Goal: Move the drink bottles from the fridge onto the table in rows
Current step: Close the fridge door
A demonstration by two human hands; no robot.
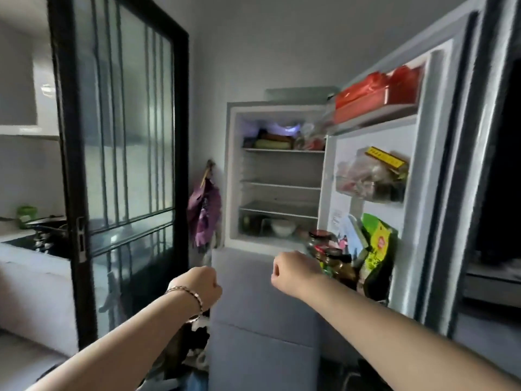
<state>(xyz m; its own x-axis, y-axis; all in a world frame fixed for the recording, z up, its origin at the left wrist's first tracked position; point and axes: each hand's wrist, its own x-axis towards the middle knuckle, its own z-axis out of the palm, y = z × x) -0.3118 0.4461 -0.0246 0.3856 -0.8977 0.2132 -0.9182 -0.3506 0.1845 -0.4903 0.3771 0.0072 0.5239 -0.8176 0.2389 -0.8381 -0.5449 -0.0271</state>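
Head view blurred: left hand (201, 283), right hand (294, 270) fisted, empty; fridge (234, 165) open, jars (337, 259) partly behind right hand.

The grey fridge (253, 306) stands with its upper door (423, 165) swung open to the right. 3 shelves (282, 185) show inside.

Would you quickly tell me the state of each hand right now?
Left hand: closed fist, nothing seen in it.
Right hand: closed fist, nothing seen in it.

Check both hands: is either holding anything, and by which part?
Nothing is held. The left hand and the right hand are curled into fists in front of the open fridge, and nothing shows in either.
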